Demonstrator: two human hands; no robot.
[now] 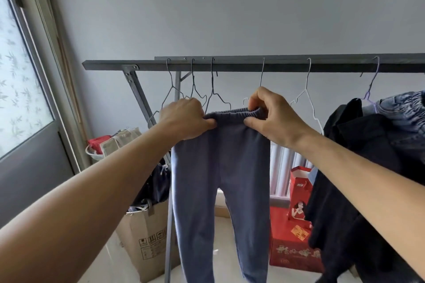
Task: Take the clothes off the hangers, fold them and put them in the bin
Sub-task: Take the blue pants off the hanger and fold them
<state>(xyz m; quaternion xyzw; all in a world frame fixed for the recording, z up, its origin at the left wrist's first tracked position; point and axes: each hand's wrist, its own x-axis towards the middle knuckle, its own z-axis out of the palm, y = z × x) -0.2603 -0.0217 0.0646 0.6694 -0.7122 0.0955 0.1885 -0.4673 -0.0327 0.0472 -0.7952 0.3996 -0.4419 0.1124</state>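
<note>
A pair of blue-grey pants (220, 179) hangs from a wire hanger (261, 76) on the grey rack bar (230, 67), legs dangling toward the floor. My left hand (186, 119) grips the left end of the elastic waistband. My right hand (269, 112) pinches the waistband's right end just under the hanger's neck. Three bare wire hangers (212, 89) hang left of the pants and a white one (307, 96) to the right. A black garment (358, 181) and denim (404, 110) hang at the far right on a purple hanger (371, 85).
A white basket (96, 155) holding folded red and beige cloth stands at the left behind the rack leg. A cardboard box (147, 241) with dark items sits on the floor below. Red gift boxes (292, 243) and a red bag stand at the right. A door with frosted glass (20, 89) is at the far left.
</note>
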